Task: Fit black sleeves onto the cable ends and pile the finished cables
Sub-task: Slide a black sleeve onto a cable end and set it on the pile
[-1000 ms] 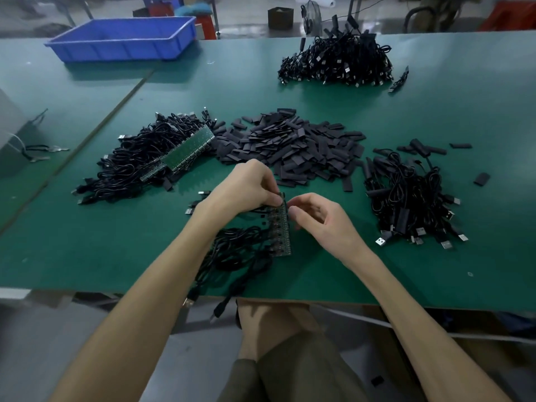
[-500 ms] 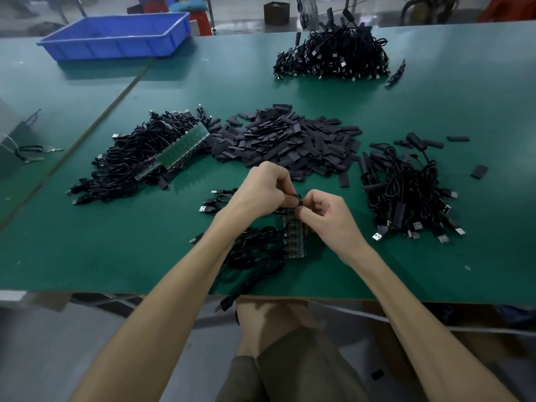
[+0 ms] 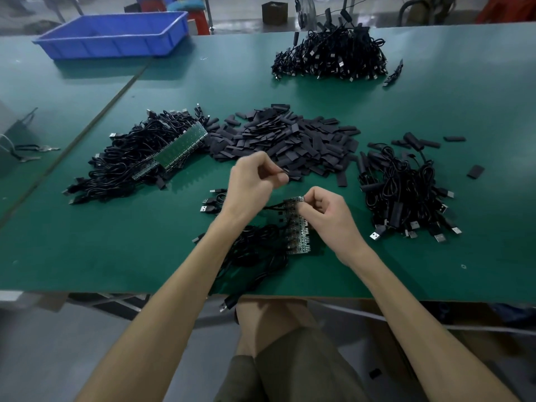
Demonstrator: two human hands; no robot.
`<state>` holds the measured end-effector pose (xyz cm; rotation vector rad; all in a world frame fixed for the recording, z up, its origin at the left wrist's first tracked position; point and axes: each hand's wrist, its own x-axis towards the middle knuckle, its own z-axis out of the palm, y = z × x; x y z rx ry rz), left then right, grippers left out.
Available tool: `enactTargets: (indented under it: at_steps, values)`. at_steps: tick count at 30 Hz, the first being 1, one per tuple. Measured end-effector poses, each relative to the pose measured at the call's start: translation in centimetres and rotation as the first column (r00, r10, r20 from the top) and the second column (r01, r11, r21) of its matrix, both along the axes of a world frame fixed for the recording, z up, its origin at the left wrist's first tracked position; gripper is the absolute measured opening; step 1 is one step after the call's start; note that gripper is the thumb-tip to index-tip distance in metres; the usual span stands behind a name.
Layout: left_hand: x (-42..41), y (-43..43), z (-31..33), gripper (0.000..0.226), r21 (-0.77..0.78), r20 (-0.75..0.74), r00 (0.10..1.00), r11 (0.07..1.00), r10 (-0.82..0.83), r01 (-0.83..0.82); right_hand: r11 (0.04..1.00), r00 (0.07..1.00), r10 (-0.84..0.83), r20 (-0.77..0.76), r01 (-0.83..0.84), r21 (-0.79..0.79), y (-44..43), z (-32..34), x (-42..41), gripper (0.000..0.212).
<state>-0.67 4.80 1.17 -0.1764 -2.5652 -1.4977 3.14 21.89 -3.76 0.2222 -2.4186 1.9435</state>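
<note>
A strip of small circuit boards [image 3: 298,230] with black cables [image 3: 255,250] attached lies near the table's front edge. My right hand [image 3: 327,210] pinches the strip's top end. My left hand [image 3: 252,184] is raised just above and to the left of it, fingers curled, pinching a small dark cable end [image 3: 283,173]. The loose black sleeves [image 3: 290,140] form a heap just behind my hands. A pile of sleeved cables [image 3: 406,195] with USB plugs lies to the right.
A heap of cables around a long green board strip [image 3: 179,146] lies at the left. Another cable pile [image 3: 330,59] sits at the far side, and a blue bin [image 3: 116,33] stands at the far left. A few sleeves [image 3: 475,171] lie scattered at the right.
My hands were together at the strip's top end. The left hand has since pulled up and away to the left with a small piece, while the right stays on the strip.
</note>
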Motion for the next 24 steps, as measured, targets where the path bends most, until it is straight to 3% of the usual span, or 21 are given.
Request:
enactTargets:
  at_steps: [4,6,9,11,14,18,21,24]
  values:
    - [-0.2,-0.8,2.3,0.014,0.087,-0.056,0.997,0.995,-0.05,0.055,0.999,1.0,0.002,-0.01,-0.001,0.04,0.0,0.0,-0.2,0.005]
    - [0.0,-1.1,3.6,0.013,0.151,-0.102,0.992,0.985,-0.069,0.084,0.993,1.0,0.009,-0.019,-0.007,0.118,-0.1,-0.1,-0.3,0.026]
    - [0.1,-1.0,5.2,0.009,0.414,-0.158,0.982,0.896,-0.104,0.162,0.985,0.999,0.006,-0.037,0.0,0.172,-0.1,-0.1,-0.4,0.058]
    - [0.3,-0.5,5.7,0.004,0.517,-0.172,0.966,0.818,-0.191,0.254,0.991,0.997,0.011,-0.079,0.0,0.135,-0.1,0.1,-0.3,0.062]
    - [0.5,0.2,5.4,0.006,0.571,-0.143,0.928,0.737,-0.344,0.362,0.998,0.991,-0.07,-0.118,0.07,-0.002,0.0,0.6,0.0,0.05]
    - [0.6,0.4,3.6,0.014,0.541,-0.022,0.906,0.757,-0.422,0.366,0.949,0.992,-0.105,-0.076,0.077,-0.306,-0.1,0.9,0.1,0.035]
    - [0.5,0.5,2.1,0.014,0.383,0.01,0.917,0.849,-0.398,0.364,0.944,0.982,-0.168,-0.087,0.135,-0.3,-0.1,0.8,0.2,0.045]
    - [0.7,0.6,1.1,0.012,0.222,-0.028,0.907,0.882,-0.421,0.416,0.958,0.983,-0.162,-0.09,0.135,-0.254,0.0,0.7,0.4,0.038]
